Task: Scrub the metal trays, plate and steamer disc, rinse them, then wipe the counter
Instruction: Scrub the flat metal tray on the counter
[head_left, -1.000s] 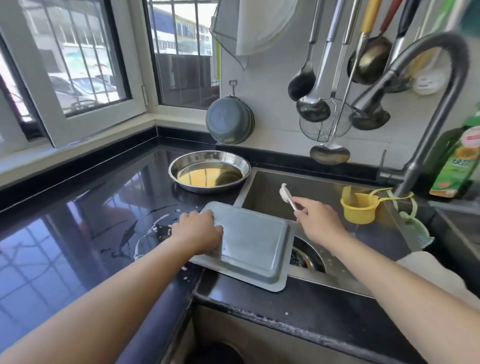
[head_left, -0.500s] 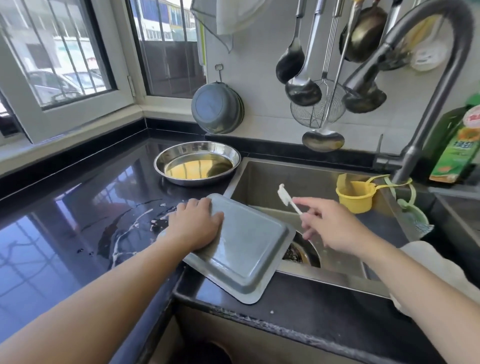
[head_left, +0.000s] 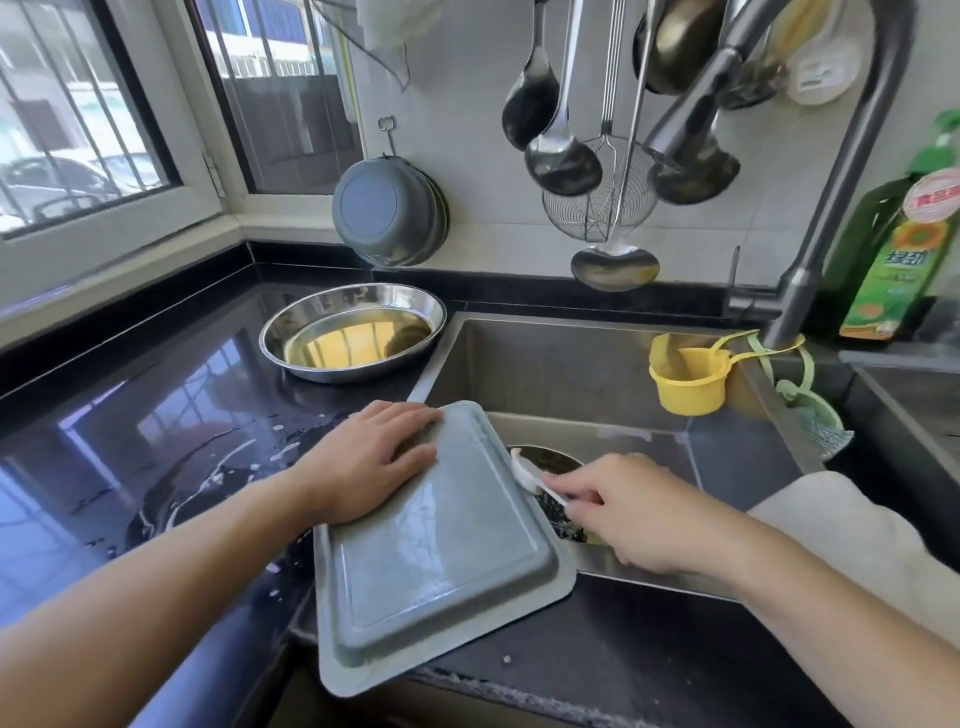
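The black stone counter (head_left: 156, 431) wraps the corner under the window, wet with white streaks of foam near its front edge, and the stainless sink (head_left: 571, 364) is set into it on the right. A rectangular metal tray (head_left: 436, 561) lies upside down across the sink's near left corner, partly on the counter and partly over the basin, its front corner overhanging the counter edge. A round steel plate (head_left: 353, 332) sits on the counter behind it, just beside the sink's back left corner. The tall faucet (head_left: 831, 208) arches over the basin, with a yellow cup-shaped holder (head_left: 688, 382) hung at its base. The left hand (head_left: 374, 462) lies flat on the tray's far left corner, fingers straight and together, pressing it down. The right hand (head_left: 639, 514) pinches the handle of a small white brush (head_left: 527, 473) between curled fingers, the brush head touching the tray's right rim above the sink drain (head_left: 550, 488).
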